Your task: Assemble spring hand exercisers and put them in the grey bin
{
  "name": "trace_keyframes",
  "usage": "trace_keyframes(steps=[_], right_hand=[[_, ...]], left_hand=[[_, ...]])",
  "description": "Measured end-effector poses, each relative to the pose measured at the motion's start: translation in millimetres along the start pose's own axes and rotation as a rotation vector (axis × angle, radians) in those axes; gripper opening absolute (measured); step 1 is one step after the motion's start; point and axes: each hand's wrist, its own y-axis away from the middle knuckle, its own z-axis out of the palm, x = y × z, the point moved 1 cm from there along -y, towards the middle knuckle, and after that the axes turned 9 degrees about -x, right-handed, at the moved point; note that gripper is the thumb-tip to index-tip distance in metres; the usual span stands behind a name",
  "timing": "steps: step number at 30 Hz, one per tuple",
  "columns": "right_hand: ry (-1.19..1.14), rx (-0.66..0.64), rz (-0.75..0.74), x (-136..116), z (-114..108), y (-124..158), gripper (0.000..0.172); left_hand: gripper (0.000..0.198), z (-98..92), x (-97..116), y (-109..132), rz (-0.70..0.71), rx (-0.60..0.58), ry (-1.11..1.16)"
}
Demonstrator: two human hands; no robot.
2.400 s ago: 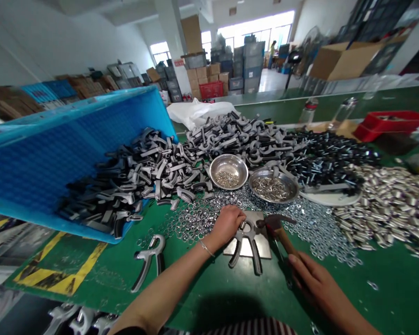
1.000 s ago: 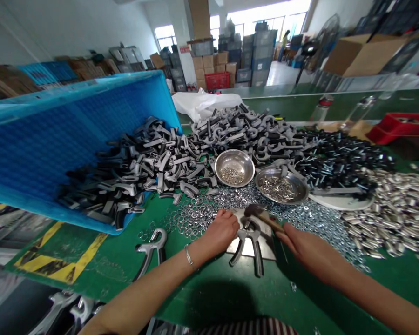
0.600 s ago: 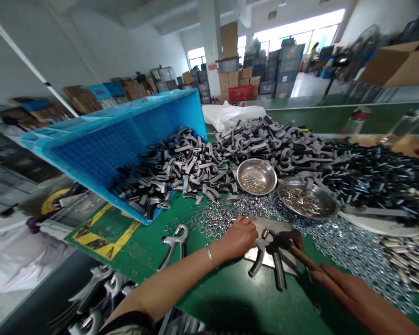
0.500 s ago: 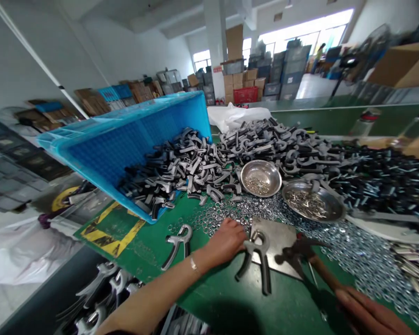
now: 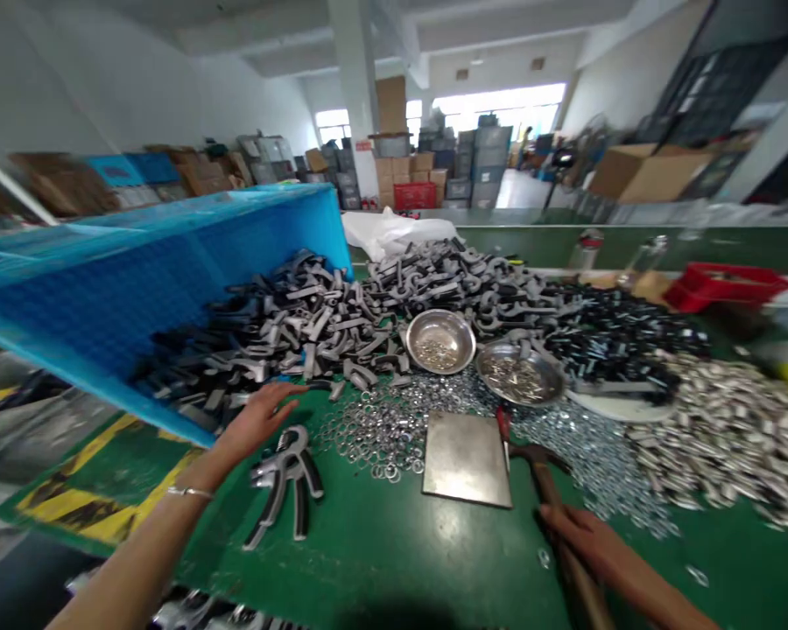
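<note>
My left hand [image 5: 257, 422] reaches over the near edge of a heap of grey and black handle parts [image 5: 321, 324], its fingers apart and nothing visible in them. Just below it, assembled hand grips [image 5: 292, 472] lie overlapping on the green table. On the right, my right hand [image 5: 581, 534] is closed around the wooden handle of a hammer [image 5: 548, 481], whose head rests beside a square metal plate [image 5: 467, 459]. A red-handled tool [image 5: 503, 424] lies at the plate's right edge.
A blue crate [image 5: 171, 254] lies tipped at the left. Two metal bowls [image 5: 440, 341] [image 5: 521, 374] of small pins stand beyond scattered rings [image 5: 387, 433]. Silver parts [image 5: 728, 429] and a red tray [image 5: 726, 284] are at the right.
My left hand has moved left from the plate to the handle heap. The grip from the plate now lies beside the other one. The hammer has moved lower, and the view has turned right.
</note>
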Motion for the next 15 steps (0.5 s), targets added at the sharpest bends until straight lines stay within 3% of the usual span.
trace_keyframes(steps=[3,6,12,15], right_hand=[[0.186,-0.054,0.043,2.3,-10.9,-4.4,0.055],[0.389,0.080,-0.032,16.9,-41.8,-1.7,0.051],[0.658,0.452,-0.148,52.8,-151.5,-24.8,0.024],[0.781,0.527,-0.208,62.1,-185.8,-49.5,0.022]], left_hand=[[0.038,14.9,13.9,-56.0,-0.017,-0.054,-0.156],[0.037,24.4,18.2,-84.5,-0.063,-0.086,-0.264],[0.023,15.7,16.6,-97.3,-0.058,-0.141,-0.217],[0.011,12.1,23.3,-92.2,-0.088,-0.121,-0.129]])
